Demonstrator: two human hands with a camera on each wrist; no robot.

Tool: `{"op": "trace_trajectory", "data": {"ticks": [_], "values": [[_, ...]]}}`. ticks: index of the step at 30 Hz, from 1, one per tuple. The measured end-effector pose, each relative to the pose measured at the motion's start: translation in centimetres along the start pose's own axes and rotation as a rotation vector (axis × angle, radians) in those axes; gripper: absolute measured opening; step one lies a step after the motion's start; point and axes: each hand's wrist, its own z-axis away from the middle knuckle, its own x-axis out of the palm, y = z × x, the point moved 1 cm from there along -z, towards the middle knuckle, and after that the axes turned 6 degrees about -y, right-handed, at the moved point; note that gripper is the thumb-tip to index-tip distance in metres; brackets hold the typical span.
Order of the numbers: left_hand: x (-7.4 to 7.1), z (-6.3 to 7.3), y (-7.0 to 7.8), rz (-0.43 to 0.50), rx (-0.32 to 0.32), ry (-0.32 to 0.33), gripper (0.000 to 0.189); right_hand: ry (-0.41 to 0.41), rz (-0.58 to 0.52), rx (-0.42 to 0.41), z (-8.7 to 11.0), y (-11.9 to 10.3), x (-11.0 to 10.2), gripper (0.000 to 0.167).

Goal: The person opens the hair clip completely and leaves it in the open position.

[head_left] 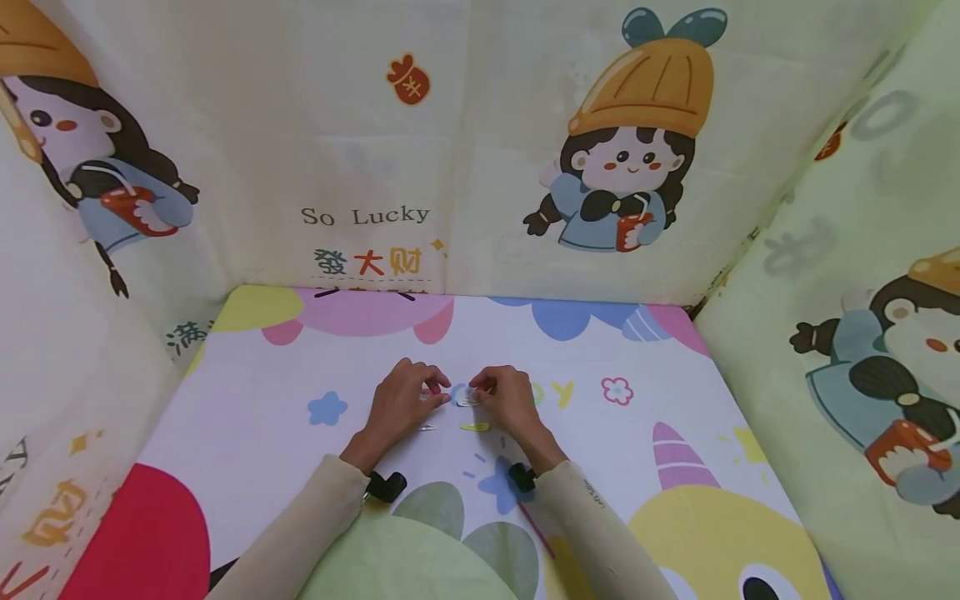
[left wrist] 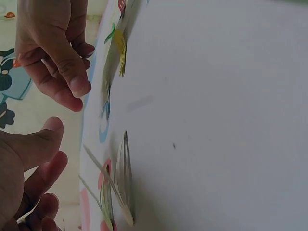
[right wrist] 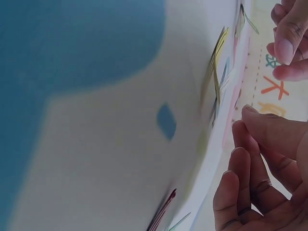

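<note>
Both hands hover low over the tabletop, facing each other. My left hand (head_left: 405, 398) has its thumb and fingers loosely bent, with a gap between the tips and nothing visible held. My right hand (head_left: 510, 402) likewise shows relaxed fingers, thumb near the index finger, nothing seen between them. Small snap hair clips lie below: a white hair clip (left wrist: 124, 173), its prong raised, and a pale green hair clip (left wrist: 104, 207) near the left hand. A yellow hair clip (head_left: 475, 427) and a bluish hair clip (left wrist: 107, 103) lie towards the right hand.
Nearer the right wrist lie a dark red hair clip (right wrist: 161, 211) and a thin green piece (right wrist: 180, 220), partly cut off. The cartoon-printed tabletop (head_left: 270, 433) is bounded by patterned cloth walls (head_left: 487, 167) at the back and sides.
</note>
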Motion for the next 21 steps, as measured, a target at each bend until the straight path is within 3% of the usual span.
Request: {"op": "trace_trajectory", "data": {"ticks": [21], "values": [[2.3,-1.3,1.9,-0.108,0.027,-0.057,0.01,0.021,0.049,-0.015,0.6,0.8,-0.5,0.01]]}}
